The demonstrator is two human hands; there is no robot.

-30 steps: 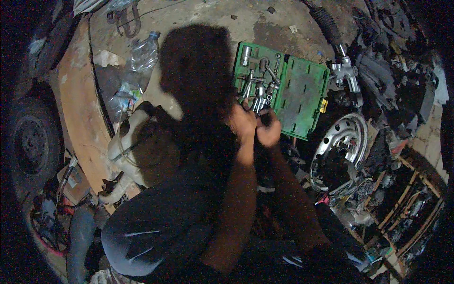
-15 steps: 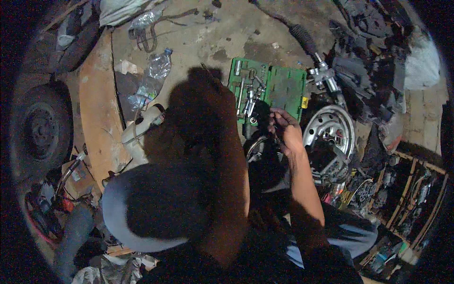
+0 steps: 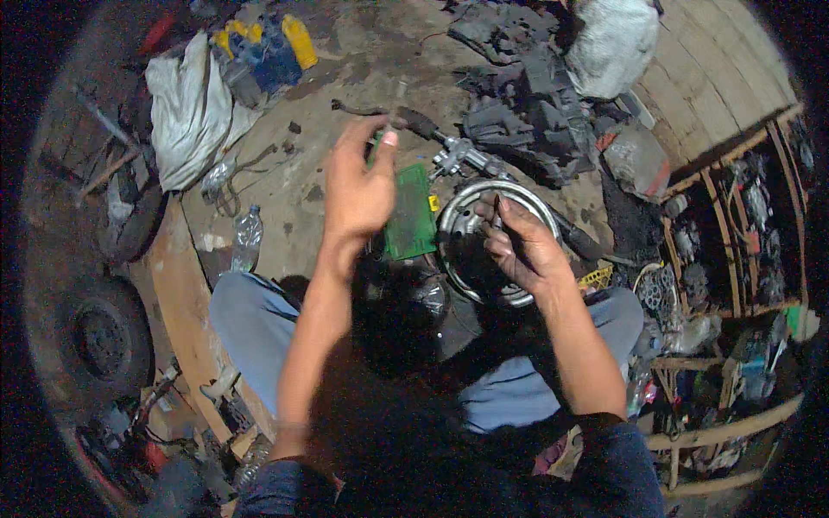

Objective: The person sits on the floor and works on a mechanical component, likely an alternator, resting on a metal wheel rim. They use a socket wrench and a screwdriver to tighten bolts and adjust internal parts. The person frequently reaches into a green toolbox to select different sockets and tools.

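My left hand (image 3: 358,186) is raised over the green tool case (image 3: 409,220), hiding its tool side. Its thumb and fingers close in a pinch, with a faint pale streak above the tips; what it is, blur does not let me tell. My right hand (image 3: 528,246) hovers in front of a silver wheel rim (image 3: 453,255). The right thumb and curled fingers grip a small dark piece (image 3: 497,210), too small to name. Beyond the rim lies a metal car part with a ribbed black boot (image 3: 462,158).
Cardboard (image 3: 186,293) and a plastic bottle (image 3: 248,237) lie at the left, near a wheel with its tyre (image 3: 102,337). Dark plastic parts (image 3: 527,129) are heaped at the far right. A wooden rack (image 3: 669,246) with assorted parts borders the right.
The view has shifted, so the case and rim now appear further left. My left hand has risen into the light over the case. My right hand has moved from beside the case to the rim.
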